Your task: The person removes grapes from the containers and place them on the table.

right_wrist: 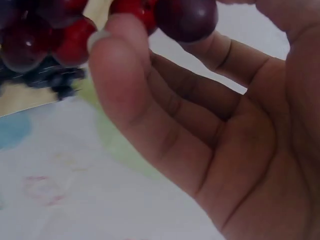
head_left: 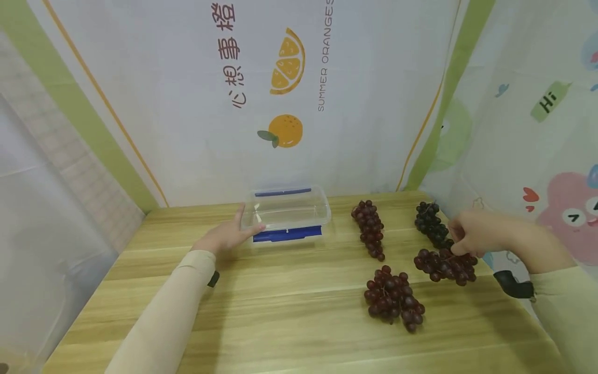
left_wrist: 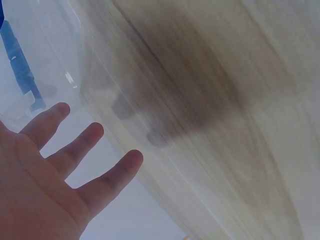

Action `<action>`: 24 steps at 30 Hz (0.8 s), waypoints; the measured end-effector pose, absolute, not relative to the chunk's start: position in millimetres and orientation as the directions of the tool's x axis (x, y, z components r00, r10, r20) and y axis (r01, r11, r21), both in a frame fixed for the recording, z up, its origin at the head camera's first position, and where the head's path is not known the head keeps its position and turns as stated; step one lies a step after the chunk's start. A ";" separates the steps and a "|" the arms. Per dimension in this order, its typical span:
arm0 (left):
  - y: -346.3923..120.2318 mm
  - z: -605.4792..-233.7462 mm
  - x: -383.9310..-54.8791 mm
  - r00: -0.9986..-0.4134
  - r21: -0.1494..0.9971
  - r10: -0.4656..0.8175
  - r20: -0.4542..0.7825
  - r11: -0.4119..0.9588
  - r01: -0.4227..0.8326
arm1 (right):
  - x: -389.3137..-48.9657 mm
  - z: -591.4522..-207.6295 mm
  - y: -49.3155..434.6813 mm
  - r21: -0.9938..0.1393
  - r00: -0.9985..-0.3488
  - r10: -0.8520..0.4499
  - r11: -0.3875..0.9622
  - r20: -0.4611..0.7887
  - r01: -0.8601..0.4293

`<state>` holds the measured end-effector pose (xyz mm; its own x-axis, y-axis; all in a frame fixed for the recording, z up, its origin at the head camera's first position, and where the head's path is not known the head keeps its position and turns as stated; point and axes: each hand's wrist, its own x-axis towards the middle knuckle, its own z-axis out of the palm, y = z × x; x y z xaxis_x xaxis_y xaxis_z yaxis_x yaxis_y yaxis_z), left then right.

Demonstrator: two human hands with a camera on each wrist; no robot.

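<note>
My left hand [head_left: 229, 232] is at the left end of a clear plastic container [head_left: 323, 203] with blue side clips, its thumb by the front rim. In the left wrist view, the fingers [left_wrist: 116, 181] are spread and nearly straight beside the clear wall. My right hand [head_left: 476, 232] pinches the top of a bunch of red grapes [head_left: 439, 266] near the table's right edge. In the right wrist view, a dark grape [right_wrist: 186, 17] shows between the curled fingers. A bunch of black grapes [head_left: 431, 224] lies just behind that bunch.
Two more red bunches lie on the wooden table [head_left: 280, 322]: an elongated bunch [head_left: 369, 228] right of the container and a wider bunch [head_left: 392, 296] nearer the front. A printed white curtain [head_left: 364, 130] hangs behind the table, and another cloth [head_left: 518, 150] hangs along the right.
</note>
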<state>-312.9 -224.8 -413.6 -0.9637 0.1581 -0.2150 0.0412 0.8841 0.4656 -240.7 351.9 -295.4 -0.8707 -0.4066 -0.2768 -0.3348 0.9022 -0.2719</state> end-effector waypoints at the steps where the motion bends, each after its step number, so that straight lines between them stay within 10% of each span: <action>1: -224.6 -414.4 -313.2 -0.963 0.466 0.160 -0.215 0.884 0.042 | -237.8 -301.9 357.9 -0.274 -0.875 -0.396 0.906 -0.279 -0.322; 15: -220.6 -410.7 -315.0 -0.962 0.431 0.139 -0.235 0.902 0.025 | -227.3 -376.4 414.3 -0.218 -0.933 -0.343 0.924 -0.113 -0.313; 24: -219.9 -415.1 -312.4 -0.962 0.426 0.136 -0.236 0.905 0.024 | -218.3 -403.6 411.5 -0.267 -0.962 -0.127 0.962 -0.242 -0.060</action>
